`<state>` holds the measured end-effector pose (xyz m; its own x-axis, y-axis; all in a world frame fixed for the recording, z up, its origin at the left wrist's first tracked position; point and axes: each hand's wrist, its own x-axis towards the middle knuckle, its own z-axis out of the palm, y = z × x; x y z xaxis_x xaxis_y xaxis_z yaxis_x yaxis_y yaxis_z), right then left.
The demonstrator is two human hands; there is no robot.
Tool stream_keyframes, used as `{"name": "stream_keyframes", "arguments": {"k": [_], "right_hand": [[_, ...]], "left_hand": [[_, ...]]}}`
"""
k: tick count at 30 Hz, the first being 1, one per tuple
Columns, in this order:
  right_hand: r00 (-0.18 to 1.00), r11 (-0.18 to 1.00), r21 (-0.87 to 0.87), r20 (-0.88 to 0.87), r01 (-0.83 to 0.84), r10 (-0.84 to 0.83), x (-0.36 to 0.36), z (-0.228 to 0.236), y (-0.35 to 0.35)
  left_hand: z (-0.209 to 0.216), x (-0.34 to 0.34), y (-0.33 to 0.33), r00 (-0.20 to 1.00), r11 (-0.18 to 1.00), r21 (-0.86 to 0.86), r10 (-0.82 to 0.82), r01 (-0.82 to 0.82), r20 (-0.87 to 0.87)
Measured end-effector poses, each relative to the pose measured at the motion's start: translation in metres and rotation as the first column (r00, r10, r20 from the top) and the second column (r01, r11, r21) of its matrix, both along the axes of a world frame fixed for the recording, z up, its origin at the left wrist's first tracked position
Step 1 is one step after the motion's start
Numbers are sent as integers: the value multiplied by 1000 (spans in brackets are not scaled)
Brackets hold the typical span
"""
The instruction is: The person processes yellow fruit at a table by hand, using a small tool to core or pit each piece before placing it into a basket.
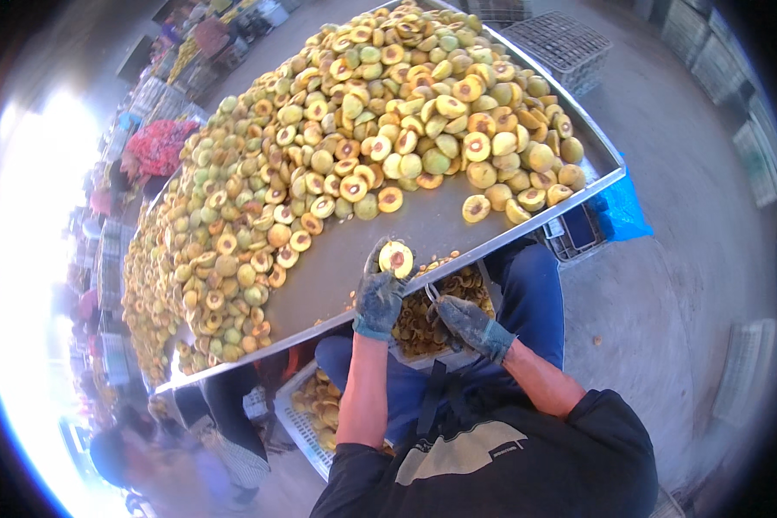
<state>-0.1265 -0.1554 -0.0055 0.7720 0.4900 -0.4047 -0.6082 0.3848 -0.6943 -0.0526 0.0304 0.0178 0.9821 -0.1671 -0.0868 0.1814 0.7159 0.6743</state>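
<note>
My left hand [378, 300], in a dark worn glove, is closed around a halved yellow peach [396, 258] near the edge of the metal table [337, 263]. The cut face points up and shows a reddish-brown centre. Just to the right and nearer me, my gloved right hand [473, 326] grips a small tool with a curved metal loop [432, 292]. Its loop is apart from the peach, and the handle is mostly hidden in my fingers. A large heap of halved peaches [354, 129] covers the far and left parts of the tabletop.
Below the table edge, a container holds brownish-yellow scraps [416, 326]. A white crate [306, 445] with fruit pieces stands by my left leg. A blue plastic bag [623, 207] hangs at the table's right corner. Stacked crates [561, 47] stand behind; another person [160, 457] sits lower left.
</note>
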Motion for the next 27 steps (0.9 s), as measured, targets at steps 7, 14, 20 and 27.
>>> {"name": "stream_keyframes", "arguments": {"k": [7,14,20,27], "right_hand": [[759,849,-415,651,328,25,10,16,24],[760,817,-477,645,324,75,3,39,28],[697,773,-487,712,408,81,-1,47,36],[706,737,-551,694,392,143,0,43,42]], "left_hand": [[13,-55,-5,966,751,636,9,-178,259],[15,-65,-22,970,937,264,200,-230,136],[19,-60,-31,946,932,161,316,-324,79],[23,-55,-36,893,888,134,448,-441,-31]]}}
